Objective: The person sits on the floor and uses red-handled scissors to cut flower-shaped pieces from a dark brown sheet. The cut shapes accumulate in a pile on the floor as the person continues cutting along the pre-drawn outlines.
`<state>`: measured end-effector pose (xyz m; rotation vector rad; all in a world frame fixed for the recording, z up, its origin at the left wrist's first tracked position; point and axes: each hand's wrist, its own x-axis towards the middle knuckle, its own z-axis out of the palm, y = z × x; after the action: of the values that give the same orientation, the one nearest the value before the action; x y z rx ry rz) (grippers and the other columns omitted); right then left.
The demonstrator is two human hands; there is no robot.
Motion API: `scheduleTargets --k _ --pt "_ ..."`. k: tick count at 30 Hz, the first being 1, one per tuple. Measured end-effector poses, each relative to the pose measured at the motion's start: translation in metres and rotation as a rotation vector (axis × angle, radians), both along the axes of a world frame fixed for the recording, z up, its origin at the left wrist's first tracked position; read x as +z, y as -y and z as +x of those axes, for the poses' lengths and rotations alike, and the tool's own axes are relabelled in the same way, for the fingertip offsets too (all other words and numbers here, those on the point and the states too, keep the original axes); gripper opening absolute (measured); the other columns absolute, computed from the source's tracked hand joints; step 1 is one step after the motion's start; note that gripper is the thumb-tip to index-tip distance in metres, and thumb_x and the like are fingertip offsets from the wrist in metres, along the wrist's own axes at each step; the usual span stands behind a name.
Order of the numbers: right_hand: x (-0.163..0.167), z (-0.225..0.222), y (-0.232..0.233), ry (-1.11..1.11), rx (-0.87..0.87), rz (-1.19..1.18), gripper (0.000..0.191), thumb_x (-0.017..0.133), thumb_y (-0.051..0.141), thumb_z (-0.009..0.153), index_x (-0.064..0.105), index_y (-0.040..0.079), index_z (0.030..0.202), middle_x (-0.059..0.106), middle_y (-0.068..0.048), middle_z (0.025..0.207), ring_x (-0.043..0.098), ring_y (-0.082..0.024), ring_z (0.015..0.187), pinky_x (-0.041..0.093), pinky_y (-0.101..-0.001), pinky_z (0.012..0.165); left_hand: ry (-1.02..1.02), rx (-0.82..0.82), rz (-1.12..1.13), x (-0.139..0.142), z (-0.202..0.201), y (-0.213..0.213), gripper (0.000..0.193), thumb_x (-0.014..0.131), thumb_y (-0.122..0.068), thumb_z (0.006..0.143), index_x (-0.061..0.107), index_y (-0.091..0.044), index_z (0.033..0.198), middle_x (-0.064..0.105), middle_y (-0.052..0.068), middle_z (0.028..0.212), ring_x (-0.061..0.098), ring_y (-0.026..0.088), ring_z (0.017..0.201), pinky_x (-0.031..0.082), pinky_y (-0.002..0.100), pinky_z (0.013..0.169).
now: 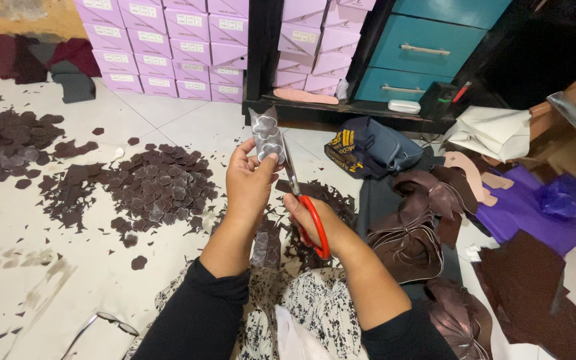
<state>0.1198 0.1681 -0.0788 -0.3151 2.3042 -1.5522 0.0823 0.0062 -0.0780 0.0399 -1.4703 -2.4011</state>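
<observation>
Behind hands point(281, 193): stacked lilac boxes point(161, 47), white labels.

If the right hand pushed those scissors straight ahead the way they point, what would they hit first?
The right hand aims the red-handled scissors up and away, so the silvery strip pinched in the left hand comes first; the blades already seem to meet it.

Stacked lilac boxes point(168, 47), white labels, behind
</observation>
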Motion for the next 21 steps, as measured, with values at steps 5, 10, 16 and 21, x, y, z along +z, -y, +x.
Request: scheduleTargets --k 5,10,16,21 --pt "0.0040 0.0012 0.0013 -0.071 0.018 0.036 0.063 0.048 0.068 0.093 0.056 0.007 0.078 0.050 -0.001 0.061 0.051 -0.013 0.046 0.044 -0.0302 0.044 -0.099 0.024 0.019 -0.0013 0.0002 -0.0003 0.049 0.067 -0.002 0.092 0.051 0.000 0.138 0.073 0.007 0.094 0.072 0.013 0.082 0.051 0.022 0.064" --pt "0.0034 0.0018 0.0018 -0.081 0.002 0.042 0.064 0.047 0.068 0.094 0.056 0.007 0.077 0.051 0.000 0.060 0.051 -0.013 0.046 0.044 -0.0302 0.044 -0.090 0.042 0.001 -0.0015 0.0001 -0.0004 0.050 0.067 -0.003 0.092 0.051 -0.002 0.140 0.072 0.006 0.093 0.072 0.012 0.082 0.053 0.022 0.066" --pt "0.0049 0.0000 0.0025 -0.108 -0.006 0.023 0.069 0.037 0.073 0.093 0.055 0.008 0.075 0.049 0.001 0.058 0.051 -0.011 0.044 0.043 -0.0281 0.043 -0.074 0.007 0.052 -0.0006 -0.0010 -0.0029 0.049 0.067 -0.003 0.092 0.050 -0.004 0.138 0.073 0.005 0.093 0.073 0.012 0.082 0.053 0.021 0.065" --pt "0.0053 0.0025 0.0060 -0.088 -0.034 0.033 0.071 0.033 0.075 0.092 0.053 0.009 0.074 0.046 0.001 0.056 0.049 -0.011 0.042 0.042 -0.0277 0.040 -0.077 0.004 0.078 -0.0012 -0.0004 -0.0045 0.049 0.067 -0.003 0.092 0.051 -0.004 0.138 0.073 0.005 0.093 0.071 0.011 0.080 0.054 0.021 0.065"
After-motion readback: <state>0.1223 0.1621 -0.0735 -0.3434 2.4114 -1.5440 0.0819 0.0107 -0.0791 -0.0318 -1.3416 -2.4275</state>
